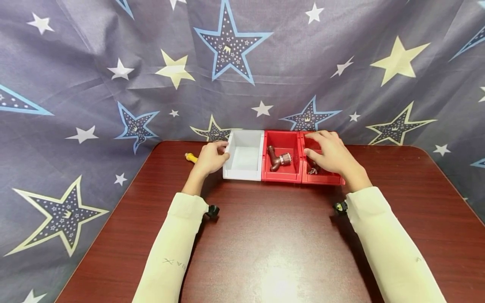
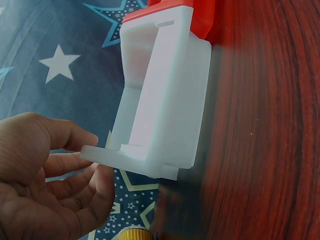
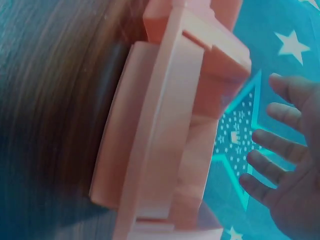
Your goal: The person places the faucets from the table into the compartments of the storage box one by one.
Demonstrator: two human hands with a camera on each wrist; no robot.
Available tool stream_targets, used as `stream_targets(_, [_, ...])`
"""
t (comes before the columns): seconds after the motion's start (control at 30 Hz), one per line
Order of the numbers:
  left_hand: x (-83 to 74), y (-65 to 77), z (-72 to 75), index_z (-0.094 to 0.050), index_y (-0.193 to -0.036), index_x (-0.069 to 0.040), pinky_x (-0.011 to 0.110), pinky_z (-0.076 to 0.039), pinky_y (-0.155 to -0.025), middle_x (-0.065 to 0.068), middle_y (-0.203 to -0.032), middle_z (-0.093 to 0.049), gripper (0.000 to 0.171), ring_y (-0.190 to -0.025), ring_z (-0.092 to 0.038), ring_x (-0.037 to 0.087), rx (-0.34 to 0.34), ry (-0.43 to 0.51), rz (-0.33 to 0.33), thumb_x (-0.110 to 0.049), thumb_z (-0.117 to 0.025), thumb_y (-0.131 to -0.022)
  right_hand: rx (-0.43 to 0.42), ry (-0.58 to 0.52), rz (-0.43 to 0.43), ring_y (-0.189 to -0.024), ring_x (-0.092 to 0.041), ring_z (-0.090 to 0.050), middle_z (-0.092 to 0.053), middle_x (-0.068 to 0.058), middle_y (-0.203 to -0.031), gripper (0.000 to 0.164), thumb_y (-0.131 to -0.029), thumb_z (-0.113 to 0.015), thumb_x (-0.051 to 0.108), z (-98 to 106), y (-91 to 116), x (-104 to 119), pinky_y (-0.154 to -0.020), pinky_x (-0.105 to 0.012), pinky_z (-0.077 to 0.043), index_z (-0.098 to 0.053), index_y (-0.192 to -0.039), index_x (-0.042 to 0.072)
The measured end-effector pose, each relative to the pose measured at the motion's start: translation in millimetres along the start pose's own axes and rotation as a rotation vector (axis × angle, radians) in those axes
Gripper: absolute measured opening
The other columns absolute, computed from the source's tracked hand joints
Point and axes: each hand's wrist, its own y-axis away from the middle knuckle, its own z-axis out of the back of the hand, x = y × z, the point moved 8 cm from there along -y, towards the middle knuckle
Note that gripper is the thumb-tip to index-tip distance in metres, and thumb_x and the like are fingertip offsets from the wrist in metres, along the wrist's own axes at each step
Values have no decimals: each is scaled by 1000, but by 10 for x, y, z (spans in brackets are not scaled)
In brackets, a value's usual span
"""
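The fingers of the left hand point(image 1: 212, 158), left of centre in the head view, are clamped on the left rim of the white bin point(image 1: 244, 155), with part of the hand above the edge and other fingers curled below it, as the left wrist view shows. The fingers of the right hand point(image 1: 331, 153), right of centre, are spread apart over the right red bin point(image 1: 322, 179); in the right wrist view they show at the right edge, gripping nothing. The white bin sits at the middle of the head frame, side by side with the middle red bin point(image 1: 282, 141), which in turn adjoins the right red one. In the middle bin lies a brown branched fitting point(image 1: 274, 162) with a ridged end at its right; a small dark piece point(image 1: 313, 168) lies in the right bin, partly hidden. Just beyond the left hand, a yellow-ended object point(image 1: 191, 158) rests on the reddish-brown bench point(image 1: 265, 235). Pale sleeves point(image 1: 166, 252) enter from the lower left and lower right, and a star-patterned cloth point(image 1: 284, 63) fills the upper frame.
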Motion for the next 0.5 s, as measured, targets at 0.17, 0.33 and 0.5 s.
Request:
stream_targets(0.17, [2,4,3,-64,-137,-5,40,-50,-86,14,-112,-72,47,-102,-62,28,-8,4,-3,-15,-67,-91,-49,-43,-59,-122,-50,-44,-54,-29,-136,51,-96,-68,22,99,82,-150,-106,-61,-31,-57,-140,-1])
stream_targets(0.33, [2,6,1,-64,-137,-5,40,-49,-84,13,-112,-72,47,-100,-62,28,-9,4,-4,-15,-67,-92,-79,-81,-143,-123,-52,-41,-52,-32,-136,53,-97,-66,22,171,181,-327,-105,-63,-29,-53,-142,-3])
stream_targets(0.5, [4,3,-4,-64,-137,-5,40,-50,-83,14,-112,-72,47,-100,-62,28,-4,5,0,-16,-67,-92,-88,-131,-214,-122,-54,-41,-49,-35,-136,55,-98,-65,22,177,269,-530,-104,-65,-31,-48,-144,-4])
